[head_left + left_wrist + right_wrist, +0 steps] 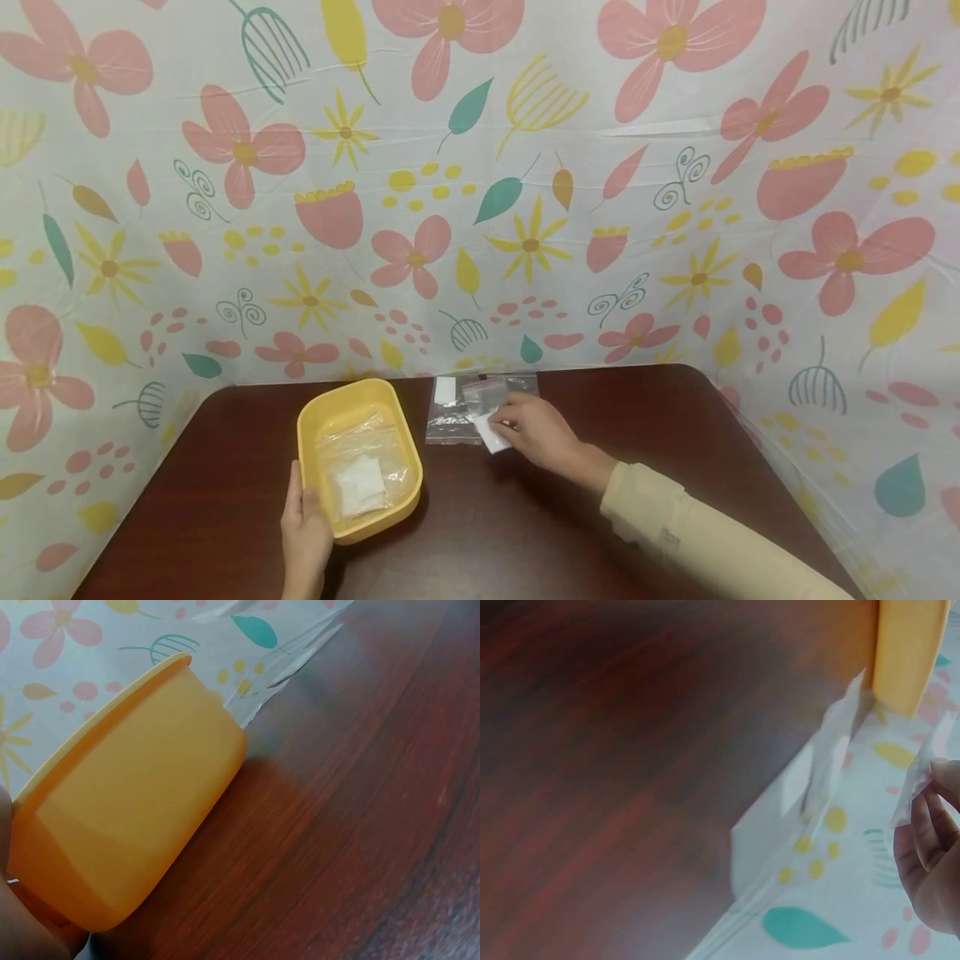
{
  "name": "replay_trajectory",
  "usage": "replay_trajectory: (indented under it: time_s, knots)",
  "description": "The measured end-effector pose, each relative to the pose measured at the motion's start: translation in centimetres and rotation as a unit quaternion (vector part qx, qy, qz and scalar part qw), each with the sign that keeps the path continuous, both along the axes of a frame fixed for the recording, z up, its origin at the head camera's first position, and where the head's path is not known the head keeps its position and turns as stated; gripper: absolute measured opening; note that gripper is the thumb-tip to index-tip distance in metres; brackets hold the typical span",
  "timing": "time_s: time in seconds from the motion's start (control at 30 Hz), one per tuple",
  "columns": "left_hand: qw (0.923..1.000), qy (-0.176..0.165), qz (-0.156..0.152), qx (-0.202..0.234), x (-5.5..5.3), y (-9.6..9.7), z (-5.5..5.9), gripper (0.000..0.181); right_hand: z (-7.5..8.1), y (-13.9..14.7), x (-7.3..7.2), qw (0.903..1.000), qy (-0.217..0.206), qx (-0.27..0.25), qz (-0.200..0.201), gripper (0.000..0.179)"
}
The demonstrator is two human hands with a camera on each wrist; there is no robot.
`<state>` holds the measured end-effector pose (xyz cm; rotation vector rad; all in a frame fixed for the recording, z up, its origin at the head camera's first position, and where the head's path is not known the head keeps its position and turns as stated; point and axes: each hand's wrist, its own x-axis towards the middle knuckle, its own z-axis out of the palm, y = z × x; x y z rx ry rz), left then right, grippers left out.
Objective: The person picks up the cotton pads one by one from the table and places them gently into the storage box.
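L hand (306,525) grips the yellow tub (352,407) at its near L side, prob. to steady it & keep its open top facing the person. Can't tell if the tub base sits flat on the table or is lifted a bit. R hand (542,429), to the R of the tub, pinches a clear zip bag (482,398) w/ a white piece (492,435) in its lower part; thumb & fingertips only, likely b/c the bag is thin & floppy and a light pinch is enough.

Clear bags w/ white contents (367,471) lie inside the tub, overlapping; exact no. unclear. More flat bags (452,429) lie R of the tub, partly under the held bag, at least 1 w/ a white piece showing. Being so near the tub, they look set w/in easy R-hand reach, though that's a guess.

Surface: dark reddish-brown table (450,533), wood-grain, a bit glossy, under the tub & all round it. Bkgd: white sheet (525,175) w/ pink, yellow & teal flowers/leaves, hung beyond the tub & down both sides; creased in spots. Beige sleeve (697,525) on R arm, well R of the tub.
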<state>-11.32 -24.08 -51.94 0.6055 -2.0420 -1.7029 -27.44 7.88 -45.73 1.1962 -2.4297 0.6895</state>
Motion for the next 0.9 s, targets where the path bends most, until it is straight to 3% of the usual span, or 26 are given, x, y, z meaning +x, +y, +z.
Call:
replay_trajectory:
  time_s: [0.23,0.63,0.9]
  knots:
    - [1.0,0.0,0.002,-0.003,0.0,0.1,0.2,0.054,1.2,-3.3,0.0,0.9995,0.0,0.009,0.03,0.007]
    - [1.0,0.007,0.005,0.0,-0.2,0.1,0.3,0.054,2.6,-9.3,0.4,0.9984,-0.026,0.025,0.043,0.012]
    - [1.0,-0.004,0.002,0.005,-0.1,0.1,0.0,0.054,3.0,-13.2,1.2,0.9958,-0.006,0.056,0.072,0.013]
